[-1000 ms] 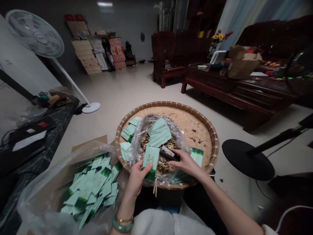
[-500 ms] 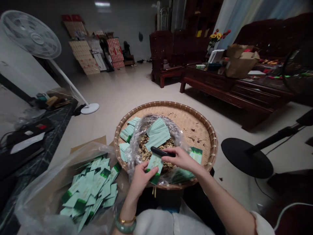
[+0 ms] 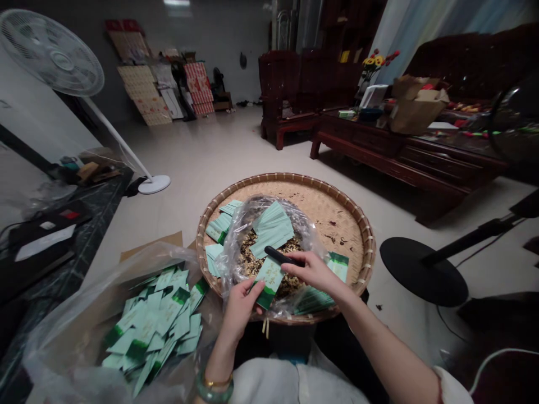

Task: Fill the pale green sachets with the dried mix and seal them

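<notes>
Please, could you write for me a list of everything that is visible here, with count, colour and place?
Held packet: one, green, left hand
Black tool: one, at packet's upper end
Packet stack: one, pale green, inside tray bag
Tray bag: one, clear, on tray
Dried mix: loose, brown and cream, inside tray bag
Woven tray: one, tan, centre
Packet heap: many, green, in left bag
Left bag: one, clear, beside tray
Fan: one, white, left
Round base: one, black, right
Low table: one, dark red, behind right
Carton: one, brown, on low table
Flowers: several, yellow and red, behind right
Background boxes and small clutter: uncountable
Left hand: one, holding packet
Right hand: one, holding tool
</notes>
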### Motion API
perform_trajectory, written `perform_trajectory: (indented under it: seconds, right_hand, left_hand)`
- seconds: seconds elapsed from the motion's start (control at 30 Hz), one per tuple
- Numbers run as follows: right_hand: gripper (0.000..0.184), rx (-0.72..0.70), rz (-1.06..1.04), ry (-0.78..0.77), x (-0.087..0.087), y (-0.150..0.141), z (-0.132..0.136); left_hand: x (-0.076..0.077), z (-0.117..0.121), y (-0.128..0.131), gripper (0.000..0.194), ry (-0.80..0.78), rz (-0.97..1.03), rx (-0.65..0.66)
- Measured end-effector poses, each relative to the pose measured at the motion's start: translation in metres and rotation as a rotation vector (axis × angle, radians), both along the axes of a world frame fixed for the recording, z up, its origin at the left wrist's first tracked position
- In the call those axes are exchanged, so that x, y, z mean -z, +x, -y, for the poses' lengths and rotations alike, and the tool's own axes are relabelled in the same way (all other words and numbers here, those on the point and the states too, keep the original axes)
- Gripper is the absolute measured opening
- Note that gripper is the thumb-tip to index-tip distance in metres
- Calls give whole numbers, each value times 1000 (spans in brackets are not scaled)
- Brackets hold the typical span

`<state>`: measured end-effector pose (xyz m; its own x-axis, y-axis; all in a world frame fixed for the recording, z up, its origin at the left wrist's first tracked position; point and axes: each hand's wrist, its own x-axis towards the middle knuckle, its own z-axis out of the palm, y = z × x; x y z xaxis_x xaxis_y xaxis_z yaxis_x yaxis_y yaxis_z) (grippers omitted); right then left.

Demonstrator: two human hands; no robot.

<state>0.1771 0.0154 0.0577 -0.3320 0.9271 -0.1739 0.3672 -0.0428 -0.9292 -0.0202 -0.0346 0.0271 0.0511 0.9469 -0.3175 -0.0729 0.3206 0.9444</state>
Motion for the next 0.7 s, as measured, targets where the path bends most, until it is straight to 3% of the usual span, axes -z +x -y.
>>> perform_trajectory:
  seconds: [0.13, 0.3, 0.57, 0.7]
  right_hand:
    - [46, -24, -129, -176, 1, 3, 1]
    - [45, -42, -188, -204, -2, 12, 3]
    - [50, 58, -36, -95, -3, 14, 6]
    - [38, 69, 42, 55, 3, 5, 7]
  left_hand:
    - [-1, 0, -1, 41, 12, -3, 8]
    - [2, -2, -1, 40, 15, -7, -12]
    - [1, -1, -3, 41, 11, -31, -33]
    - [1, -1, -2, 40, 30, -43, -7]
